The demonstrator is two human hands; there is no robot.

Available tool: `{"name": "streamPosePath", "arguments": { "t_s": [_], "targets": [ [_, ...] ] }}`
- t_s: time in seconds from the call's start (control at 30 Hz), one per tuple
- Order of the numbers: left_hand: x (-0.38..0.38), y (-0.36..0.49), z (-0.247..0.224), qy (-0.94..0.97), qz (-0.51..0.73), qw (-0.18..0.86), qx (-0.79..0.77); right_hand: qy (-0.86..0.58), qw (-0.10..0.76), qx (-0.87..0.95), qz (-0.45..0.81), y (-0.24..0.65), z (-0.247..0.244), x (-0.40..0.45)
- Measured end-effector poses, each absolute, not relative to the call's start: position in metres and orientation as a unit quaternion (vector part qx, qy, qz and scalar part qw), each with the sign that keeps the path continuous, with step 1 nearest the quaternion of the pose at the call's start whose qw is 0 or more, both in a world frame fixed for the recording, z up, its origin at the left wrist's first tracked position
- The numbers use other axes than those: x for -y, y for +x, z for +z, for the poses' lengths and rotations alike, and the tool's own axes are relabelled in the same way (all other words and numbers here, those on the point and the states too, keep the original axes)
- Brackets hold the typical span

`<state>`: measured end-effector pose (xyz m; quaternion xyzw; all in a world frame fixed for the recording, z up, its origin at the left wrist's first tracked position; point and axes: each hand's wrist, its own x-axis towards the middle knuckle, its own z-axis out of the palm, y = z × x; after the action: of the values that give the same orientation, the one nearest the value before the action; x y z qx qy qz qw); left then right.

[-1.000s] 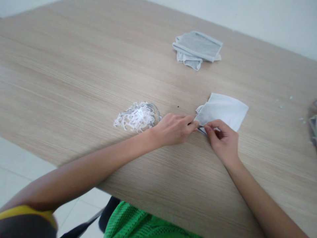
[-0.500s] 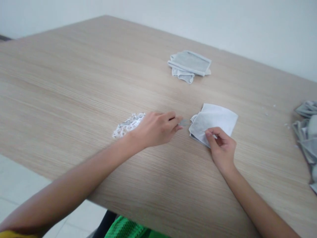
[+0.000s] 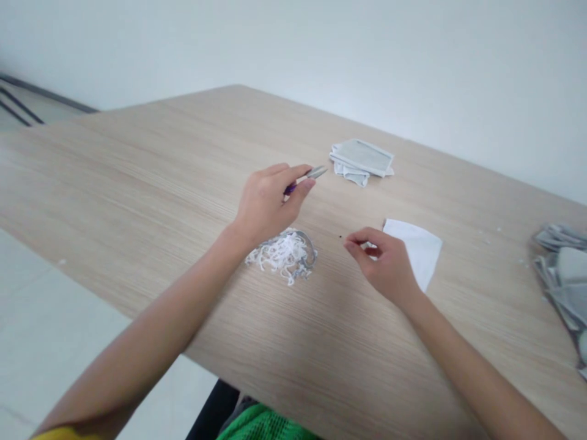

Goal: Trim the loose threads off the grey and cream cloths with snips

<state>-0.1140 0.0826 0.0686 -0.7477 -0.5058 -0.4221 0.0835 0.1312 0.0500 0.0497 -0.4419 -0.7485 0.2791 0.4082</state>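
My left hand (image 3: 270, 198) is raised over the table, its fingers closed around small thread snips (image 3: 316, 172) with silver blades and a bit of purple at the handle. The blades point to the right. Beneath that hand lies a tangled heap of white and grey thread scraps (image 3: 287, 253). My right hand (image 3: 387, 263) is pinched at the fingertips; whatever is between them is too small to make out. Behind its knuckles, a flat white cloth piece (image 3: 417, 244) lies on the table, partly hidden. A tiny dark speck (image 3: 340, 236) shows just left of the right fingertips.
A loose stack of folded grey-and-white cloth pieces (image 3: 362, 160) lies farther back on the wooden table (image 3: 183, 165). At the right edge is a larger heap of grey cloth (image 3: 566, 275). White lint dots the table nearby. A wall (image 3: 293, 55) stands behind.
My left hand has lifted back from the cloth with the snips, whose blades now show clearly. My right hand has come off the cloth and moved left, still pinched. The camera view has tilted up.
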Motion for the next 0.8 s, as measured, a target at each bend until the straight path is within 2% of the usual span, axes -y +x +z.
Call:
{"name": "streamPosePath", "arguments": {
  "t_s": [0.2,0.43,0.6,0.8],
  "targets": [
    [-0.086,-0.135,0.042,-0.725,-0.437,0.056,0.530,-0.320,0.271,0.869,0.263,0.066,0.053,-0.088],
    [-0.085,-0.137,0.040,-0.723,-0.431,0.038,0.539,-0.277,0.218,0.901,0.252,0.034,0.058,-0.104],
    [-0.081,-0.137,0.044,-0.722,-0.441,0.037,0.532,-0.278,0.219,0.908,0.226,0.050,0.064,-0.109],
    [-0.076,-0.133,0.047,-0.727,-0.441,0.037,0.525,-0.391,0.302,0.854,0.166,0.121,0.071,-0.101]
  ]
}}
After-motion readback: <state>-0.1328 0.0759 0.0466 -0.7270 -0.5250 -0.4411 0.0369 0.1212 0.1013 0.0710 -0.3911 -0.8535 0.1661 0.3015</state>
